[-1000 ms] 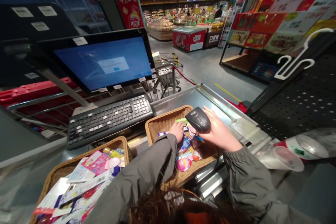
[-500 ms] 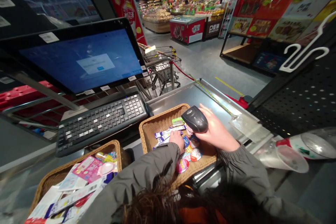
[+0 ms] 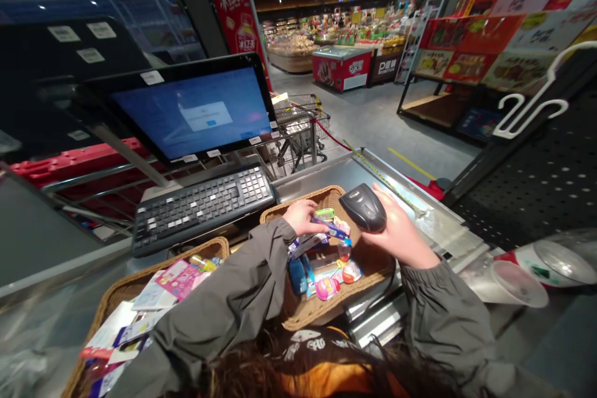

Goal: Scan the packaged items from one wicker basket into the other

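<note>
My right hand [image 3: 396, 230] is wrapped round a black handheld scanner [image 3: 364, 208], over the right part of a wicker basket [image 3: 317, 317]. At the basket's back left, my left hand [image 3: 303, 217] pinches a blue packet [image 3: 332, 227]. Small packaged items lie in this basket: a green one [image 3: 325, 214], a pink one [image 3: 327, 288] and a dark blue one [image 3: 297, 275]. A second wicker basket [image 3: 109, 292] at the lower left holds a pink card packet [image 3: 180, 278] and several other packets, partly hidden by my left sleeve.
A black keyboard [image 3: 205, 205] and a lit monitor [image 3: 196, 112] stand behind the baskets on the left. Plastic cups [image 3: 517, 283] are at the right, beside the metal counter [image 3: 340, 169]. A white hook [image 3: 532, 106] hangs at the upper right.
My left hand has moved up and back from the middle of the basket, now with a blue packet in its fingers. The packets beneath have shifted, uncovering the dark blue item. The view has tilted upward.
</note>
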The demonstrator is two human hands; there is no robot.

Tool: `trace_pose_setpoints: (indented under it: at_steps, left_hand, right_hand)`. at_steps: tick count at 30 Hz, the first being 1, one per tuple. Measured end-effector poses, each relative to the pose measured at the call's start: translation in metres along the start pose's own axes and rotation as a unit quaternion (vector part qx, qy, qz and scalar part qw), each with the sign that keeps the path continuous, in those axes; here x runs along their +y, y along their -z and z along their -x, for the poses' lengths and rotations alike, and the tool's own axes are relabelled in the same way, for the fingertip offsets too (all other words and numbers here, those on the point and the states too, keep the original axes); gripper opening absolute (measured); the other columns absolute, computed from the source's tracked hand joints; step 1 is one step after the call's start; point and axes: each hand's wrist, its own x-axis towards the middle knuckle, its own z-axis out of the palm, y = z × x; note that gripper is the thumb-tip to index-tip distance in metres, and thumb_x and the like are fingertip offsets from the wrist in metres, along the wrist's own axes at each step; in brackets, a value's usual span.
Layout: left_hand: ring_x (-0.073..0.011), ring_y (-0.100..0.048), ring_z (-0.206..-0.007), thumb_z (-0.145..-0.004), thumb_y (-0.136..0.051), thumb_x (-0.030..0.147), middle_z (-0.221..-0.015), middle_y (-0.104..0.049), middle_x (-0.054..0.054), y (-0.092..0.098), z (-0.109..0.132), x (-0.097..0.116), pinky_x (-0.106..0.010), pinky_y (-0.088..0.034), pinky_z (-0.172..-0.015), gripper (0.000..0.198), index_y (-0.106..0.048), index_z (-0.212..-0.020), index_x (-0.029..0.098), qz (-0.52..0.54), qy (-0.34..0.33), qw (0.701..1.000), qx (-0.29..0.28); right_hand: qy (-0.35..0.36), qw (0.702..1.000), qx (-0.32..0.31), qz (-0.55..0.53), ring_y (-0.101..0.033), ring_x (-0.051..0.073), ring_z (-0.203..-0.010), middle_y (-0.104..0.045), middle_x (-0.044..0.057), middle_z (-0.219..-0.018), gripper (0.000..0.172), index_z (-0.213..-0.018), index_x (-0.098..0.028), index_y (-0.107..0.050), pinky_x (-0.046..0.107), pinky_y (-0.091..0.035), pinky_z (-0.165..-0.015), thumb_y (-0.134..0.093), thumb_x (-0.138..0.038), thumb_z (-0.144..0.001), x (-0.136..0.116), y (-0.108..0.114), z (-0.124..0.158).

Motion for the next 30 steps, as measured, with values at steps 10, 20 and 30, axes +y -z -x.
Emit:
trace_pose_setpoints:
  at_steps: [10, 20, 30]
  left_hand:
    - [-0.0295, -0.038, -0.140, -0.077, -0.070, 0.047, -0.139, -0.054, -0.012, 0.076, 0.096, -0.041, -0.048, -0.029, -0.117, 0.034, -0.070, -0.094, 0.018, 0.178, -0.047, 0.965, 0.187]
    - [-0.0330, -0.026, -0.146, -0.077, -0.068, 0.050, -0.143, -0.051, -0.014, 0.096, 0.180, -0.078, -0.056, -0.024, -0.117, 0.037, -0.066, -0.094, 0.017, 0.158, 0.017, 0.942, 0.297]
    - [-0.0331, -0.027, -0.146, -0.076, -0.067, 0.049, -0.144, -0.050, -0.016, 0.095, 0.255, -0.109, -0.056, -0.023, -0.117, 0.036, -0.064, -0.093, 0.017, 0.141, 0.074, 0.926, 0.343]
  right_hand:
    - [0.108, 0.994, -0.016, -0.009, -0.029, 0.041, -0.143, -0.051, 0.015, -0.140, 0.064, -0.134, -0.023, -0.049, 0.065, -0.026, -0.114, -0.069, -0.031, -0.074, -0.057, -0.004, 0.003]
    - [0.199, 0.973, -0.114, -0.006, -0.025, 0.041, -0.144, -0.049, 0.016, -0.142, 0.050, -0.123, -0.020, -0.058, 0.068, -0.025, -0.113, -0.065, -0.023, -0.073, -0.144, -0.041, -0.004]
    - [0.259, 0.952, -0.162, -0.006, -0.020, 0.040, -0.146, -0.045, 0.015, -0.145, 0.056, -0.125, -0.020, -0.057, 0.068, -0.021, -0.114, -0.064, -0.021, -0.069, -0.191, -0.075, -0.004]
